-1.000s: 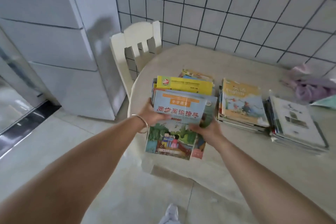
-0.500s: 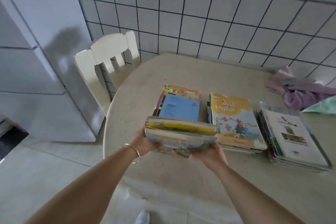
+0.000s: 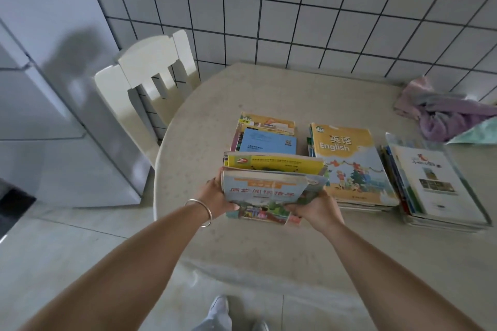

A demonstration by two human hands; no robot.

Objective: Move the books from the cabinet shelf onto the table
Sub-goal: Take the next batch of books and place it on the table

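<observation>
I hold a stack of books (image 3: 271, 183) in both hands over the near left part of the round beige table (image 3: 215, 105). My left hand (image 3: 216, 195), with a bangle on its wrist, grips the stack's left side. My right hand (image 3: 316, 209) grips its lower right corner. The top book has a light blue cover with red Chinese characters; a yellow one shows behind it. Three piles lie on the table: one topped by a blue booklet (image 3: 267, 141), an English textbook pile (image 3: 352, 166), and a white-covered pile (image 3: 435, 183).
A cream chair (image 3: 150, 72) stands at the table's left, against the tiled wall. A white cabinet (image 3: 40, 88) fills the left side. Crumpled purple cloth (image 3: 443, 113) lies at the table's far right. My shoes (image 3: 220, 309) show on the tiled floor.
I have stepped closer to the table and brought the held stack forward over its near edge. The stack tipped flat half a second ago and now leans back toward me.
</observation>
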